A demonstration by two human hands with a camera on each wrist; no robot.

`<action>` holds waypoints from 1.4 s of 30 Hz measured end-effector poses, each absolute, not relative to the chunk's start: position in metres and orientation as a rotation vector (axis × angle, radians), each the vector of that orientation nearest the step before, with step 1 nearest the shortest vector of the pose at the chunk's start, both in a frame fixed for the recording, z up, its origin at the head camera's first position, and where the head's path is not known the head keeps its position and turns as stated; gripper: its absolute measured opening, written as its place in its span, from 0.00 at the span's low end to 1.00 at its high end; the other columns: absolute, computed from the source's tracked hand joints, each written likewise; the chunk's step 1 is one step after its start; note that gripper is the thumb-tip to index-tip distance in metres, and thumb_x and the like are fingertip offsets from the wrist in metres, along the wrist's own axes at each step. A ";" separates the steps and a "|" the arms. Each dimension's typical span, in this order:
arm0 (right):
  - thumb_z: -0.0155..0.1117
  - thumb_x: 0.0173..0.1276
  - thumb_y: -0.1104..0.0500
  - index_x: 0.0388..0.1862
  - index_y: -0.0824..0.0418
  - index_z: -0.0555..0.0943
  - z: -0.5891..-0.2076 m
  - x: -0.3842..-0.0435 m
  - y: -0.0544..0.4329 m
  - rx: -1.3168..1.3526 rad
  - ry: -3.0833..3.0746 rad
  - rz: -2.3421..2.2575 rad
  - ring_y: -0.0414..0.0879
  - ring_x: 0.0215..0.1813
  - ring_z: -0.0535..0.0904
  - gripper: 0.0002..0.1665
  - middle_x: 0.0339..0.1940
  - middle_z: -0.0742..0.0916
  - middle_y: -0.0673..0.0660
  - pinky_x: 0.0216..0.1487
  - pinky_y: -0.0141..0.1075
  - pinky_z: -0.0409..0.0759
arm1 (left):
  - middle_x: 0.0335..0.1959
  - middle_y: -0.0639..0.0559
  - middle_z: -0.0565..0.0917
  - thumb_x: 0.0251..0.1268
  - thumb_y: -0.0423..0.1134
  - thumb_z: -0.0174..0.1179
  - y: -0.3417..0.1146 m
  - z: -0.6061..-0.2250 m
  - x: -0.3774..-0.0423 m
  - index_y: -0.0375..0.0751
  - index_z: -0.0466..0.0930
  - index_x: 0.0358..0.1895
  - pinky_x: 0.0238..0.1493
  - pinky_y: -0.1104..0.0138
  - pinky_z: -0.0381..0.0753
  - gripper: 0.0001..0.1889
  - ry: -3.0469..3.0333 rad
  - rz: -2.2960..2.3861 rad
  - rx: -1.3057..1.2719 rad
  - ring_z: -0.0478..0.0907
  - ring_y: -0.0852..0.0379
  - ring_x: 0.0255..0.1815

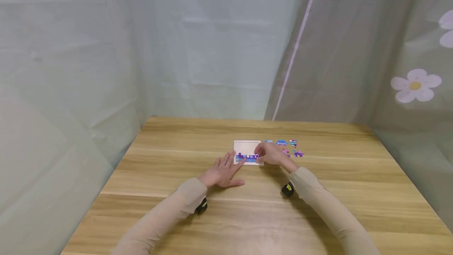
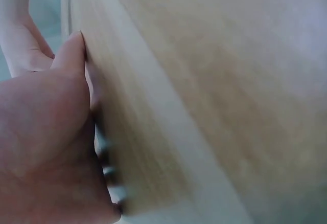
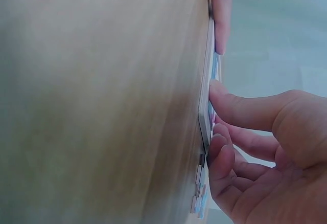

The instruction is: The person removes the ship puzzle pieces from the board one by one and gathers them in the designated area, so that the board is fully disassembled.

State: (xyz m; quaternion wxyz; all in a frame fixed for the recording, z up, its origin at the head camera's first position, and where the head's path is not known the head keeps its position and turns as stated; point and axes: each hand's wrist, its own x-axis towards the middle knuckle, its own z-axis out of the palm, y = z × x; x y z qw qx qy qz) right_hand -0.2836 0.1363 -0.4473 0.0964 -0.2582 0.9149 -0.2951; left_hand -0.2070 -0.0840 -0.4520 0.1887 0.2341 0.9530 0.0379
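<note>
A white-framed puzzle board [image 1: 247,146] lies flat near the middle of the table, its lower part filled with purple and blue pieces and its upper part pale. My left hand [image 1: 223,172] rests with fingers spread over the board's lower left edge, one fingertip on the blue strip. At the board's right edge my right hand [image 1: 270,154] pinches a purple puzzle piece [image 1: 256,155] between thumb and index finger, right at the row of fitted pieces. In the right wrist view, the thumb [image 3: 240,109] presses at the board's surface, and the other fingers curl beside its edge.
Several loose puzzle pieces [image 1: 281,143] lie right of the board, with a purple one [image 1: 298,153] farthest right. The wooden table [image 1: 170,148] ends at a pale curtain [image 1: 219,50] behind. Each wrist wears a black camera [image 1: 288,189].
</note>
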 end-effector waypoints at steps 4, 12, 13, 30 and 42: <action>0.75 0.53 0.64 0.39 0.62 0.82 -0.449 -0.284 0.135 -0.750 2.724 -0.878 0.45 0.36 0.80 0.14 0.33 0.86 0.56 0.43 0.38 0.81 | 0.79 0.35 0.32 0.67 0.70 0.41 -0.085 -0.454 -0.207 0.58 0.36 0.79 0.76 0.41 0.43 0.43 2.680 0.127 0.669 0.33 0.37 0.80; 0.76 0.52 0.65 0.36 0.61 0.80 -0.449 -0.280 0.135 -0.742 2.721 -0.929 0.44 0.34 0.79 0.15 0.33 0.86 0.55 0.39 0.36 0.79 | 0.79 0.37 0.29 0.68 0.68 0.43 -0.084 -0.453 -0.207 0.58 0.36 0.79 0.77 0.42 0.40 0.43 2.644 0.146 0.631 0.31 0.39 0.80; 0.76 0.52 0.65 0.35 0.61 0.79 -0.449 -0.280 0.136 -0.749 2.717 -0.940 0.44 0.34 0.79 0.15 0.32 0.86 0.55 0.38 0.35 0.79 | 0.79 0.37 0.30 0.68 0.68 0.43 -0.084 -0.455 -0.207 0.58 0.36 0.79 0.77 0.42 0.40 0.43 2.649 0.145 0.632 0.31 0.39 0.80; 0.61 0.67 0.67 0.38 0.63 0.79 -0.449 -0.277 0.153 -0.741 2.652 -1.192 0.48 0.41 0.83 0.03 0.38 0.87 0.60 0.41 0.37 0.82 | 0.78 0.40 0.25 0.66 0.71 0.43 -0.087 -0.475 -0.213 0.62 0.32 0.78 0.76 0.40 0.35 0.45 2.656 0.162 0.613 0.26 0.39 0.79; 0.61 0.66 0.67 0.40 0.64 0.80 -0.448 -0.270 0.168 -0.698 2.665 -1.222 0.51 0.44 0.83 0.04 0.40 0.87 0.62 0.48 0.41 0.82 | 0.78 0.40 0.23 0.66 0.70 0.43 -0.088 -0.477 -0.215 0.61 0.31 0.78 0.75 0.39 0.33 0.45 2.645 0.200 0.642 0.24 0.39 0.79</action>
